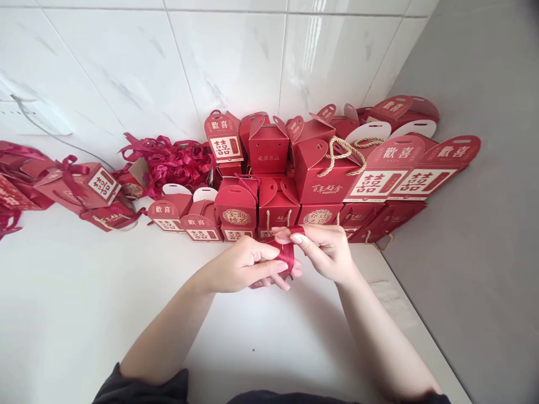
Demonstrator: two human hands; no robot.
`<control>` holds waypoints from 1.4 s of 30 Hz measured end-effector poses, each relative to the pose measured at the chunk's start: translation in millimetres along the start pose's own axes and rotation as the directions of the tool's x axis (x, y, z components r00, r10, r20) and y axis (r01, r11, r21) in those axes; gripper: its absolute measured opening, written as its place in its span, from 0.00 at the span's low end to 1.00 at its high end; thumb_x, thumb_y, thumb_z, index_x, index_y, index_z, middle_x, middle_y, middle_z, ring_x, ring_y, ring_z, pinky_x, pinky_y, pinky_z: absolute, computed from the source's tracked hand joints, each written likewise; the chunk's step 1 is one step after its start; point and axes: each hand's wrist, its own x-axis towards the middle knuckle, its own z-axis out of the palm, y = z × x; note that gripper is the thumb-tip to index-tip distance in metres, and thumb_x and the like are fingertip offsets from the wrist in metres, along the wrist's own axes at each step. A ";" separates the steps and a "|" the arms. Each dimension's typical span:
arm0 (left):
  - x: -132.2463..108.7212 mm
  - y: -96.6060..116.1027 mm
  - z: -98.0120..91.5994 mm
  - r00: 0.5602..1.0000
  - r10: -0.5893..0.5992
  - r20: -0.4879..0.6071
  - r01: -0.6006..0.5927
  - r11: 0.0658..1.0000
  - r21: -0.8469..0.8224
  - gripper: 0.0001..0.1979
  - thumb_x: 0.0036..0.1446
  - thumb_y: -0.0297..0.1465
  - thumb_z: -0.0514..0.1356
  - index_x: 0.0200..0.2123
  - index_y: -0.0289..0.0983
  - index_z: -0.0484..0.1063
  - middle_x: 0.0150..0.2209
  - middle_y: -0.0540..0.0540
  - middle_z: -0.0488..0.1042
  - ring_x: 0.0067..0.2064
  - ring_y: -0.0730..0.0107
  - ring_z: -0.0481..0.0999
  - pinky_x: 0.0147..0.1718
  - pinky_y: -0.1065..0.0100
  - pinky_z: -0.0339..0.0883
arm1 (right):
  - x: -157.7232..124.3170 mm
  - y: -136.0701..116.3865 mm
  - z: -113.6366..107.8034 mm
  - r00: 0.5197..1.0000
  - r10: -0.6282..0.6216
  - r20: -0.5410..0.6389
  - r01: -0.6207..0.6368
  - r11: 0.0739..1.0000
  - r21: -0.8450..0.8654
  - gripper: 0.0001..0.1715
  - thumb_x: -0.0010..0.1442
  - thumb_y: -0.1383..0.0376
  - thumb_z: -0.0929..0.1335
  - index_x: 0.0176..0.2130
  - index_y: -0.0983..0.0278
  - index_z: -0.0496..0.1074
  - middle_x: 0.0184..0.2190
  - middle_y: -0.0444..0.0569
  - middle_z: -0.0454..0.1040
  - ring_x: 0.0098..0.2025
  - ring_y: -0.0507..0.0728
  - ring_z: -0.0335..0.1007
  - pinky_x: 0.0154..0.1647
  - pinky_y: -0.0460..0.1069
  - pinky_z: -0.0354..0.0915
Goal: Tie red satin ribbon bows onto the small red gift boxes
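I am holding a red ribbon [287, 255] above the worktop [105, 320], just near of the stacked red boxes [269, 147]. My left hand [242, 266] is pinching its folded part, seemingly to steady it, while my right hand [330, 249] is gripping an upper stretch, fingers closed narrowly, perhaps for tension. The boxes are lining the far wall [236, 62], probably out of the way; loose ribbons [177, 163] are lying far left.

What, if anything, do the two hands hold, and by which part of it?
A red ribbon: the left hand holds its wound part; the right hand pinches another length. Whether that is its end is unclear.
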 end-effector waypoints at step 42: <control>12.4 -12.8 3.5 0.936 0.317 -0.155 -0.223 0.872 0.436 0.17 0.66 0.35 0.54 0.29 0.35 0.76 0.30 0.46 0.80 0.31 0.71 0.77 0.32 0.73 0.67 | 1.3 -23.9 -16.0 0.983 0.186 -0.004 -0.180 0.957 0.229 0.10 0.65 0.63 0.68 0.38 0.63 0.80 0.30 0.47 0.80 0.28 0.52 0.75 0.28 0.46 0.71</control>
